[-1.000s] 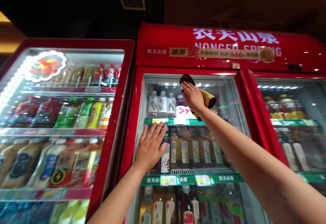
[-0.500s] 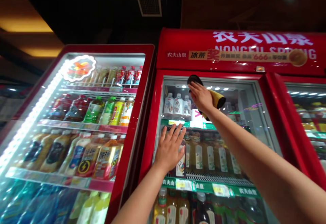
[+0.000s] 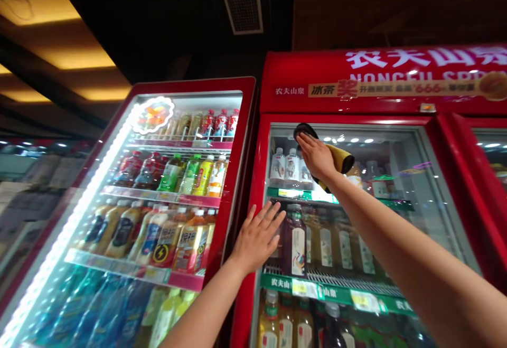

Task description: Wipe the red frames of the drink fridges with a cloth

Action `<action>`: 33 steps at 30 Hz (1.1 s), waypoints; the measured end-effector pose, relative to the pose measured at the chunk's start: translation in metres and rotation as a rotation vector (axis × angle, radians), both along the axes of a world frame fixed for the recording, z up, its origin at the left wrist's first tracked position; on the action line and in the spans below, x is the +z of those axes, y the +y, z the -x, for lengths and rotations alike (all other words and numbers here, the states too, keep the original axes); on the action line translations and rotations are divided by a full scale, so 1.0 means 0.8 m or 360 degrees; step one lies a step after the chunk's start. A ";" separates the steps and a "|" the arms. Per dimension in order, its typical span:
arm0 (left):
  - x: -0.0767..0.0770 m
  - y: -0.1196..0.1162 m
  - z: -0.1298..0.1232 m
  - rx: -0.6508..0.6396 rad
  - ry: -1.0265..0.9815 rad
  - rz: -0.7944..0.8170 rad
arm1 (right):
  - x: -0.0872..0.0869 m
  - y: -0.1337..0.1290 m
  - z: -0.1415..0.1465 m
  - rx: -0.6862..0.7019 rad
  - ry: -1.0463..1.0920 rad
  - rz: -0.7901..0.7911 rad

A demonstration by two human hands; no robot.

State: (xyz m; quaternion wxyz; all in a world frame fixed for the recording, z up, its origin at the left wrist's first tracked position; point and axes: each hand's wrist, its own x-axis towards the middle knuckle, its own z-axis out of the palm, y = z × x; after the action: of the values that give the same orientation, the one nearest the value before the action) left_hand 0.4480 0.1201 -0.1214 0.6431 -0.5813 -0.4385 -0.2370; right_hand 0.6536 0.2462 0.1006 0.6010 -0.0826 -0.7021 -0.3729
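Observation:
My right hand (image 3: 317,155) presses a yellow cloth with dark edging (image 3: 341,159) against the upper left of the glass door (image 3: 430,179) of a red drinks fridge. Its fingers lie extended over the cloth, which sticks out on both sides of the hand. Lower down, my left hand (image 3: 257,237) is spread open with nothing in it, at the door's red left frame and the edge of the glass. Behind the glass near its fingertips stands a dark bottle with a white label (image 3: 298,245).
To the left stands a second red-framed fridge (image 3: 247,126), lit and stocked with several rows of bottles. A red sign panel (image 3: 291,76) runs above the right fridge. A door handle edge or red divider (image 3: 467,179) is at the right. A vent (image 3: 242,9) is in the ceiling.
The view has swung left, so the fridges sit farther right. Against the door, my right hand and the cloth have slid left. My left hand has shifted left toward the red frame.

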 end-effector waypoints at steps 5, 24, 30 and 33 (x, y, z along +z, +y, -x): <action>-0.005 0.004 0.006 -0.0020 -0.0022 0.0030 | -0.006 -0.033 0.068 0.0024 -0.0182 -0.0078; -0.023 0.018 0.001 -0.0095 -0.0139 0.0057 | -0.045 -0.061 0.111 0.0239 -0.0935 -0.0367; -0.025 0.017 0.004 -0.0081 -0.0150 0.0073 | 0.014 -0.064 0.116 0.0026 -0.0528 -0.0217; -0.025 0.018 0.005 -0.0103 -0.0135 0.0077 | -0.007 -0.069 0.128 0.0020 -0.0659 -0.0264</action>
State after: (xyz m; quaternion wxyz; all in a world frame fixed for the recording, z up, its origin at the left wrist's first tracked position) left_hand 0.4439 0.1342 -0.1416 0.6017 -0.6001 -0.4519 -0.2715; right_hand 0.5512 0.1913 0.0953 0.4510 0.0498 -0.7780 -0.4346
